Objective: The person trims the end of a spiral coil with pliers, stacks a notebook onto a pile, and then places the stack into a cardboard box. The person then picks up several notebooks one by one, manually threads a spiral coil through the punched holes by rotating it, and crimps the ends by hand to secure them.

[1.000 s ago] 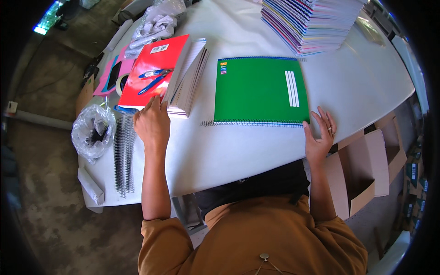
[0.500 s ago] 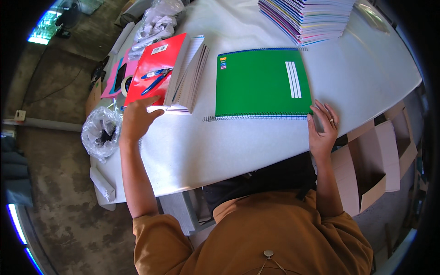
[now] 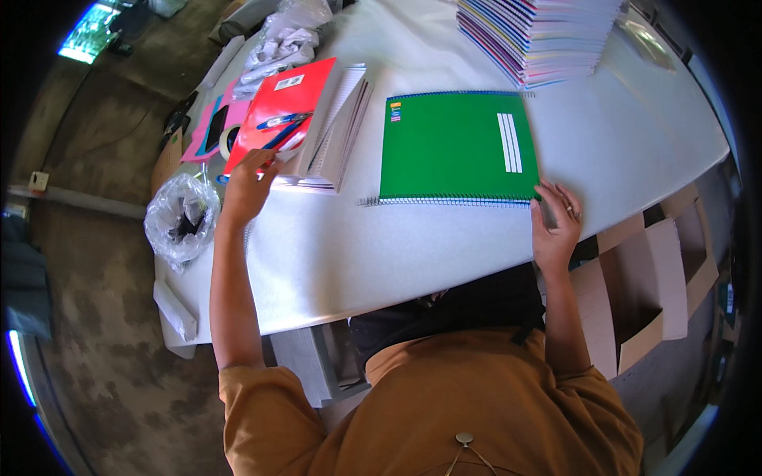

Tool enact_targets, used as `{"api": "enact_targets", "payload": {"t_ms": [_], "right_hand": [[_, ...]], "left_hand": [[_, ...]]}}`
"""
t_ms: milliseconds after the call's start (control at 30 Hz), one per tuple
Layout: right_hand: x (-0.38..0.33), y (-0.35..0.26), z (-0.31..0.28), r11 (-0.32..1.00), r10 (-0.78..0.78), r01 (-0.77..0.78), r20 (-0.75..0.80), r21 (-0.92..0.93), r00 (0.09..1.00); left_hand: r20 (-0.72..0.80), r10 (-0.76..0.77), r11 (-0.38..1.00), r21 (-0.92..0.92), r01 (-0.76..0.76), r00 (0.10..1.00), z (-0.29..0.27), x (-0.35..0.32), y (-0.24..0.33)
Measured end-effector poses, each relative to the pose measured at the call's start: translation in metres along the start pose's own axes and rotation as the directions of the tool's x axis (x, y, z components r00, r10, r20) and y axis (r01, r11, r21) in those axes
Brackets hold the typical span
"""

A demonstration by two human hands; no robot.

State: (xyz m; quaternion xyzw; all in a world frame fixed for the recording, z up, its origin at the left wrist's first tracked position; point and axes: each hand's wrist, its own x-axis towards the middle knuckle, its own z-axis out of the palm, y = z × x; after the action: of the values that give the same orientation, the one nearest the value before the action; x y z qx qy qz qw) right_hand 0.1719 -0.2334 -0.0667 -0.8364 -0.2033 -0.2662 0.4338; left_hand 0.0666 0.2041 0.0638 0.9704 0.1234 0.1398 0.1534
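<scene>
Head view: green notebook [image 3: 448, 151] lay flat on the white worktop [image 3: 381, 270], in front of the person; all places below were taken from it. Wire coils ran along its near and far edges. The near coil's loose tail stuck out past its near left corner; a short coil end showed past its far right corner.

Right hand [image 3: 557, 232]: at the green notebook's near right corner, touching it, fingers half bent, ring on one finger. Couldn't tell whether thumb and fingertip pinched the corner or only rested there.

Left hand [image 3: 248, 192]: left of the green notebook, at the near edge of a red-covered paper stack [image 3: 290, 94], fingers bent in over that edge. Couldn't tell whether they gripped anything; fingertips were partly hidden.

Red-covered paper stack: left of the green notebook, apart from it, pages partly spread on the side facing it. Blue pliers [image 3: 276, 122] lay on the red cover.

Farther left of the green notebook: tape roll [image 3: 223, 145], dark phone [image 3: 215, 129] and pink sheet [image 3: 237, 112]. Left and nearer: bundled see-through plastic [image 3: 163, 218]. Beyond it to the left: crumpled plastic [image 3: 278, 49]. Beyond it to the right: tall pile of spiral notebooks [image 3: 559, 40]. Right of it, below worktop level: open cardboard box [image 3: 667, 274].
</scene>
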Motion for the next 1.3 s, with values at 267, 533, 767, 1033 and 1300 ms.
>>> {"api": "enact_targets", "payload": {"t_ms": [267,533,767,1033,1300], "right_hand": [[0.001,0.002,-0.002,1.0,-0.009,0.009,0.006,-0.005,1.0],[0.0,0.002,-0.001,1.0,-0.01,0.01,0.004,-0.01,1.0],[-0.002,0.005,-0.001,1.0,-0.008,0.008,-0.011,-0.03,1.0],[0.0,0.001,0.001,1.0,-0.022,0.022,0.005,0.014,1.0],[0.016,-0.041,-0.006,0.717,0.253,-0.275,0.128,0.64,0.959]], "left_hand": [[0.011,0.026,0.965,0.262,-0.028,1.0,0.004,-0.003,0.054],[0.077,-0.196,0.927,0.339,0.159,0.978,-0.005,0.017,0.05],[0.205,-0.195,0.952,0.276,0.134,0.959,-0.011,0.03,0.044],[-0.035,0.067,0.569,0.823,-0.009,0.997,0.011,0.044,0.026],[-0.568,0.122,0.975,0.221,0.008,0.814,-0.138,0.022,0.084]]}}
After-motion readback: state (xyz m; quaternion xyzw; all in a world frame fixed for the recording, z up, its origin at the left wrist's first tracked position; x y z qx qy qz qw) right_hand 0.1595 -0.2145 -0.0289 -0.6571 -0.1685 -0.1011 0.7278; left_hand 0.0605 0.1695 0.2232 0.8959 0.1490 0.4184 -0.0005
